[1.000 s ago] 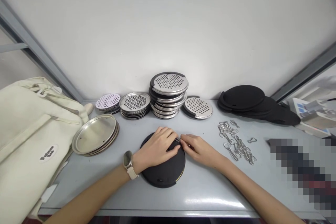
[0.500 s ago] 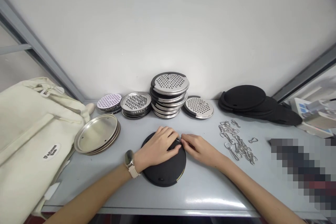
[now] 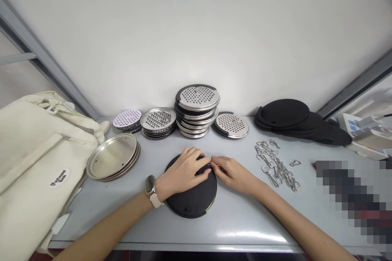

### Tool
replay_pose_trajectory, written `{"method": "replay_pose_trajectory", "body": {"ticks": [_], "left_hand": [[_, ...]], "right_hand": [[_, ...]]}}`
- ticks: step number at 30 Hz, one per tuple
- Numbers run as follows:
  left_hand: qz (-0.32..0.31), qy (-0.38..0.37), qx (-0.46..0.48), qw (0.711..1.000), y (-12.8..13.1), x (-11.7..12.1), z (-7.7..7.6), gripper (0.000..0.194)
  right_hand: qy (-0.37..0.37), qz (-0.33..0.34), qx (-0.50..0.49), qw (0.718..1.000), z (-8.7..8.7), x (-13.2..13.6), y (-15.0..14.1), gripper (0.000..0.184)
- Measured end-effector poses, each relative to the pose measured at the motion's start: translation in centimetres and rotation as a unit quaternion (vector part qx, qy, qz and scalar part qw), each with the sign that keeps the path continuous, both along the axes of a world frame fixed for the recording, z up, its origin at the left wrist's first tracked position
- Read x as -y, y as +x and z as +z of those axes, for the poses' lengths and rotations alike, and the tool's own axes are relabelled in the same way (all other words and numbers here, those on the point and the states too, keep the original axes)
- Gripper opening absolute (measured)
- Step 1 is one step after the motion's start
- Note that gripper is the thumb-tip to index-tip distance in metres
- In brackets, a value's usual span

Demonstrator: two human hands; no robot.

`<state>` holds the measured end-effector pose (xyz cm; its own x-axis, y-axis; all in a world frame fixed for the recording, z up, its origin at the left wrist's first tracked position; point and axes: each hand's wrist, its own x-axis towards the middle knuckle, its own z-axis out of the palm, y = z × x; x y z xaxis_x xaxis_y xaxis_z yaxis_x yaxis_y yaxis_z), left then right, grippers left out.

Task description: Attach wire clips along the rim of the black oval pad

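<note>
My left hand (image 3: 183, 172), with a watch (image 3: 150, 185) on its wrist, lies pressed over the upper part of a black round disc (image 3: 192, 203), gripping it against the table. The disc has a thin gold-coloured line along its lower right edge. My right hand (image 3: 231, 174) comes in from the right, and its fingertips pinch a small metal ring (image 3: 211, 165) at the disc's upper edge. The fingers of both hands nearly meet there and hide most of the ring.
Stacks of round steel graters (image 3: 197, 98) stand behind the disc, with black discs (image 3: 284, 113) to the right. A loose heap of metal clips (image 3: 274, 167) lies right of my right hand. Steel plates (image 3: 112, 156) and a canvas bag (image 3: 39, 163) sit left. A pixelated patch covers the lower right.
The small metal ring has shifted slightly right within my right fingertips. My left hand stays on the disc, and the disc has not visibly moved.
</note>
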<state>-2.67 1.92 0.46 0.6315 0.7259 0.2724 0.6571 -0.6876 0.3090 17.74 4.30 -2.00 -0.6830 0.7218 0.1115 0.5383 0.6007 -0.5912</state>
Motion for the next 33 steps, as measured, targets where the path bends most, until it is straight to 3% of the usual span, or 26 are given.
{"method": "replay_pose_trajectory", "body": {"ticks": [15,28,33], "left_hand": [[-0.005,0.008,-0.022,1.000,0.1,-0.1,-0.1,0.011],[0.000,0.019,-0.030,0.999,-0.1,-0.2,-0.1,0.014],[-0.003,0.014,-0.032,0.999,-0.1,-0.2,-0.1,0.013]], "right_hand": [[0.001,-0.001,-0.014,1.000,-0.3,-0.1,-0.2,0.026],[-0.043,0.000,-0.041,0.998,-1.3,-2.3,-1.5,0.056],[-0.045,0.004,-0.050,0.998,-1.1,-2.3,-1.4,0.050]]}}
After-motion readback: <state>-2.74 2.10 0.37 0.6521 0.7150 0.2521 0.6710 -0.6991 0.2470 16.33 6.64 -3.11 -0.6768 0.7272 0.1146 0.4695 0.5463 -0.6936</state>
